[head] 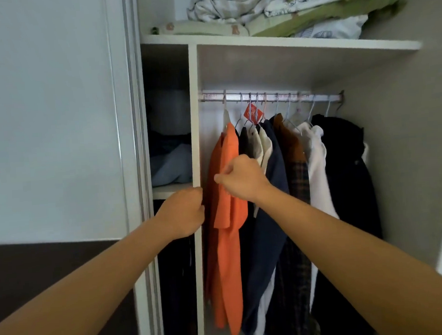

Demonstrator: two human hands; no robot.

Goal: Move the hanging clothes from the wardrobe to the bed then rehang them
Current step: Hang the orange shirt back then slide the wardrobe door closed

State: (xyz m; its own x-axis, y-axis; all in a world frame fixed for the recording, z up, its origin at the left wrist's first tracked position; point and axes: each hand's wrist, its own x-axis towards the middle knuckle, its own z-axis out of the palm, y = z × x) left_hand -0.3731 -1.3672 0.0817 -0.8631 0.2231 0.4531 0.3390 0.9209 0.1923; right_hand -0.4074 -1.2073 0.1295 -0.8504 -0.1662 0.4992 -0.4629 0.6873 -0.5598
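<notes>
Both forearms reached into the white wardrobe (196, 132), the left hand (182, 212) curled at the divider's edge, its hold unclear, the right hand (241, 179) pinching the orange shirt (225, 193), leftmost of the clothes (294, 162) on the rail (270, 97), beneath a shelf (285, 44) of bedding (295, 7).

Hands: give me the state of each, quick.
Left hand: fingers curled at the orange shirt's edge; grip cannot be told.
Right hand: pinching the orange shirt.
</notes>
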